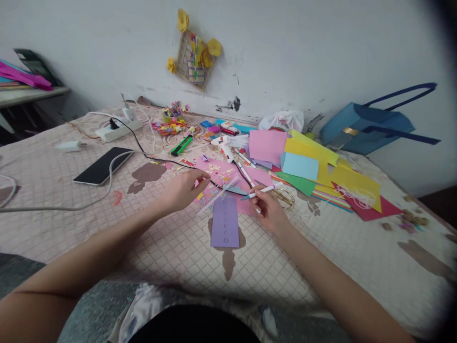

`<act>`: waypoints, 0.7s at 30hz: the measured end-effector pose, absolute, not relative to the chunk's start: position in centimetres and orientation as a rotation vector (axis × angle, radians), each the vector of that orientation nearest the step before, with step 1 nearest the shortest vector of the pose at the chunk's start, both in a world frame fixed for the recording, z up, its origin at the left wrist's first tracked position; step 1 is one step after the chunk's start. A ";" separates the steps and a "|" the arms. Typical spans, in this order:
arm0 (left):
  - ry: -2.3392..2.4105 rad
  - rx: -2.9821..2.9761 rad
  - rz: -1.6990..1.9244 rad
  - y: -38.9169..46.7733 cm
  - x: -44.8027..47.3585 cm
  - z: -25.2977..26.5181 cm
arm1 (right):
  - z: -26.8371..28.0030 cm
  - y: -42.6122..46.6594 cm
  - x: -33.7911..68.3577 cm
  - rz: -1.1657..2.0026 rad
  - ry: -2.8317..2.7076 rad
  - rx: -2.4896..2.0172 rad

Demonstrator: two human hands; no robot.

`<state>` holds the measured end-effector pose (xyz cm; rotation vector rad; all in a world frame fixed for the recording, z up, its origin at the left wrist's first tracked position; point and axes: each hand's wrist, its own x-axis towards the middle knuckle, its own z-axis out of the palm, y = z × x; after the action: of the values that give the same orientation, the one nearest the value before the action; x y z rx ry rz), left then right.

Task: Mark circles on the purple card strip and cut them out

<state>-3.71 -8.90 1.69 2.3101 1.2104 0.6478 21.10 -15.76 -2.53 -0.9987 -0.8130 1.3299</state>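
Observation:
My right hand grips a slim white marker, its teal end pointing left. My left hand hovers left of it with curled fingers, close to the black cable; whatever they may pinch is hidden. Between and below both hands lies a purple paper strip with a column of small drawn circles. A translucent stick crosses above its top end. Under these spreads a pink sheet strewn with paper scraps. Gold-handled scissors rest just right of my right hand.
A white glue gun and a green cutter lie farther back. Coloured papers pile up at right, before a blue bag. At left are a black tablet, a power strip and loose cables.

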 end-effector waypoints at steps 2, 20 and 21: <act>1.028 2.031 0.678 -8.8 -3.6 1.4 | -2.3 -16.0 20.9 1.320 -0.835 -0.973; 0.417 1.209 0.268 -9.8 -2.6 -0.9 | -1.2 -18.6 18.4 1.369 -1.004 -0.810; 0.422 1.221 0.253 -9.9 -2.6 -0.9 | -1.2 -18.6 18.3 1.362 -1.003 -0.816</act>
<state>-2.57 -9.92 -0.92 1.2209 0.4217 0.2533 18.29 -18.61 -1.20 -0.8160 -1.0034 1.3617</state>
